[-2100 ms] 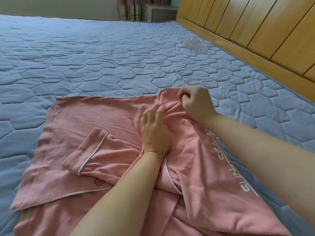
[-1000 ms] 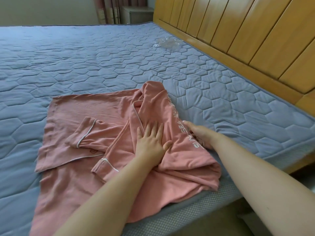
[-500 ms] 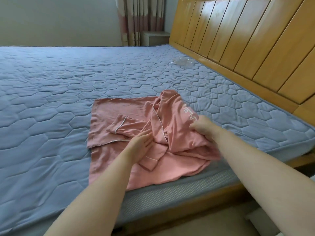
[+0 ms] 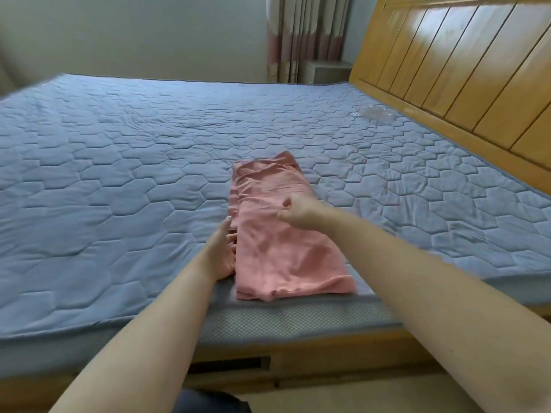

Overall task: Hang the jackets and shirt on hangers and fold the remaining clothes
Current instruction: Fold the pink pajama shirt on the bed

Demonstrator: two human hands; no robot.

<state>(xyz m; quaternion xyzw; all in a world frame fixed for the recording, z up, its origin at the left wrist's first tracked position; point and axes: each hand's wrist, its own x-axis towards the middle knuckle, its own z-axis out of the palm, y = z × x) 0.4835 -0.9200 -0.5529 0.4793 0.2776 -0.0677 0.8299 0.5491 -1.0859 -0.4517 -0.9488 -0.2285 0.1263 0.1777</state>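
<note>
- Mattress point(image 4: 104, 174), blue and quilted, fills the left side. Its flat top serves as the folding board, which is probably why the work sits close to the front edge, within easy reach.
- Left hand point(image 4: 222, 253) stands on edge with fingers straight and together and the palm turned to the cloth. It touches the left border of the pink garment and grips nothing. Judged: it acts as a fence, squaring that long edge and keeping the layers from sliding left.
- Pink garment point(image 4: 277, 234) lies on the mattress as a long narrow strip. The near end is at the mattress lip, and the far end, slightly bunched, points toward the middle of the bed. Stacked layers show along its left side. Judged: the lengthwise folds are in and the crosswise folds are still to do.
- Right hand point(image 4: 298, 211) is over the middle of the strip with its fingers curled under. It is blurred, so I cannot tell whether it pinches a fold, presses with the knuckles or holds nothing. Judged: it sits at mid-length to smooth the cloth or set the next fold line.
- Curtain point(image 4: 301, 34) and bedside cabinet point(image 4: 325, 71) stand at the far corner, well apart from the work.
- Plastic wrapper point(image 4: 372, 113), clear and crumpled, lies near the headboard point(image 4: 462, 70), out of the folding area.
</note>
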